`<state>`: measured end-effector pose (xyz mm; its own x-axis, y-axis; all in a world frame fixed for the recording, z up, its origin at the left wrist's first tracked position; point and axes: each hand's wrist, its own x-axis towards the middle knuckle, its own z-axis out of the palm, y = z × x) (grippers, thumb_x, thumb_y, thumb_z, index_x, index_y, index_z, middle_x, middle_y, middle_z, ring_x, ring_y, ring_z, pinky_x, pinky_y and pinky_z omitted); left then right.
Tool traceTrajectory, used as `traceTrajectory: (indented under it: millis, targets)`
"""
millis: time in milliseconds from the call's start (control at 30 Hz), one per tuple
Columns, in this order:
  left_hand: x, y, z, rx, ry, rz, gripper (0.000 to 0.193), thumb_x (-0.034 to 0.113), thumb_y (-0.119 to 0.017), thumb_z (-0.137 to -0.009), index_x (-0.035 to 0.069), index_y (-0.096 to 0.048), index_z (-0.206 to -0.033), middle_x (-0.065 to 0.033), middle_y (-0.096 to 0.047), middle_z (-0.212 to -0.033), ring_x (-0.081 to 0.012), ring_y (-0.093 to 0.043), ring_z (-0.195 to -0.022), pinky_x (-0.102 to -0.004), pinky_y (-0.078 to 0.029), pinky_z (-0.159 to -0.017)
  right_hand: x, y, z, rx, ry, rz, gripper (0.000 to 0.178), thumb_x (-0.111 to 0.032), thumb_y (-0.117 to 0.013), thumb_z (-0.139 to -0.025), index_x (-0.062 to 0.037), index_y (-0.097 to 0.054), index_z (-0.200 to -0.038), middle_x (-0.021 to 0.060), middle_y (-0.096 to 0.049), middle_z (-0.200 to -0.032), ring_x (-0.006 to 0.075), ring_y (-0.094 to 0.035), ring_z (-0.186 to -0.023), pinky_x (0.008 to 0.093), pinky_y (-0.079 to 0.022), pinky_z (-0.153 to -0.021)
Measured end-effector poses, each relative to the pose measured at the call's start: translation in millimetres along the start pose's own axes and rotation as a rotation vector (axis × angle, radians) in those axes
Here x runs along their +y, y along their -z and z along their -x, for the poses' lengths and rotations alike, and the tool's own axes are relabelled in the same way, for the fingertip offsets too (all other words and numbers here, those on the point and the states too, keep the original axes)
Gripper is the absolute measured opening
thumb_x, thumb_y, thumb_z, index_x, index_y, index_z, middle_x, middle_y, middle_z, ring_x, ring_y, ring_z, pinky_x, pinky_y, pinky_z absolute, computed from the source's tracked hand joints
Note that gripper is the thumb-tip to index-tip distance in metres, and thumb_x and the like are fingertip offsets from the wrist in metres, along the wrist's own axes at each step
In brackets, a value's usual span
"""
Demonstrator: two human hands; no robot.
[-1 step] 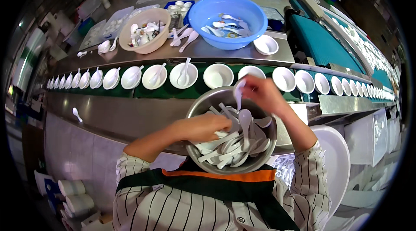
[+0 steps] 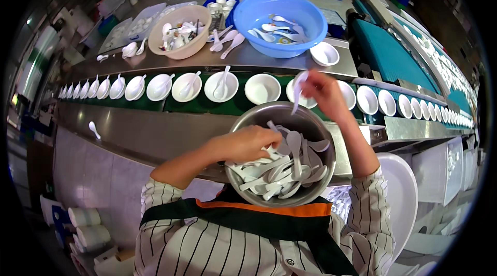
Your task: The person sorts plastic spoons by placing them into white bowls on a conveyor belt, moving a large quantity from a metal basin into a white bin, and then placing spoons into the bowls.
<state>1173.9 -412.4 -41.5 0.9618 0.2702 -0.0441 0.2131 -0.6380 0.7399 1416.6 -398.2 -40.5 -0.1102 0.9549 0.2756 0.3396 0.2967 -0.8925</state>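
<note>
Head view: looking down on a steel surface (image 2: 155,131).
Right hand (image 2: 321,90): fingers pinched on a white spoon (image 2: 298,91), above the far bowl row.
Left hand (image 2: 248,144): fingers curled among spoons in the near metal bowl (image 2: 282,159).
Far: blue basin (image 2: 284,17), tan basin (image 2: 181,30).

A white spoon (image 2: 299,90) hangs bowl-up, pinched by the right hand (image 2: 320,92) above a white bowl (image 2: 305,101) on the belt. A steel bowl (image 2: 282,154) heaped with white spoons sits beneath the left hand (image 2: 247,144).
</note>
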Motion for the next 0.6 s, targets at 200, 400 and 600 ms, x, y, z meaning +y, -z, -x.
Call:
traceTrajectory:
  millis: [200, 400, 600]
  targets:
    - [-10, 33, 4, 0.412, 0.132, 0.167, 0.011, 0.004, -0.058, -0.075, 0.004, -0.052, -0.085, -0.001, -0.051, -0.072, -0.0064, -0.048, -0.064, -0.024, -0.041, -0.056, 84, -23, -64, -0.017, 0.388, 0.818, 0.014, -0.004, -0.054, -0.075, -0.0047, -0.059, -0.088, 0.0122, -0.06, -0.082, 0.0253, -0.061, -0.069, 0.0346, -0.05, -0.06]
    - [-92, 95, 19, 0.894, 0.253, 0.035, 0.012, -0.002, -0.057, -0.075, 0.004, -0.048, -0.08, 0.0014, -0.047, -0.067, -0.0036, -0.044, -0.055, -0.0192, -0.034, -0.047, 121, -43, -56, -0.271, 0.378, 0.657, 0.026, -0.001, -0.059, -0.072, -0.0073, -0.06, -0.097, 0.0117, -0.058, -0.098, 0.0271, -0.061, -0.08, 0.0331, -0.051, -0.068]
    - [-224, 91, 18, 0.834, 0.556, -0.147, 0.022, 0.007, -0.064, -0.07, 0.002, -0.05, -0.086, -0.0102, -0.057, -0.077, -0.0206, -0.059, -0.068, -0.0321, -0.046, -0.059, -1, -55, -35, -0.558, 0.243, 0.42, 0.037, -0.003, -0.064, -0.07, -0.0088, -0.058, -0.106, 0.011, -0.058, -0.097, 0.0255, -0.058, -0.087, 0.0345, -0.048, -0.077]
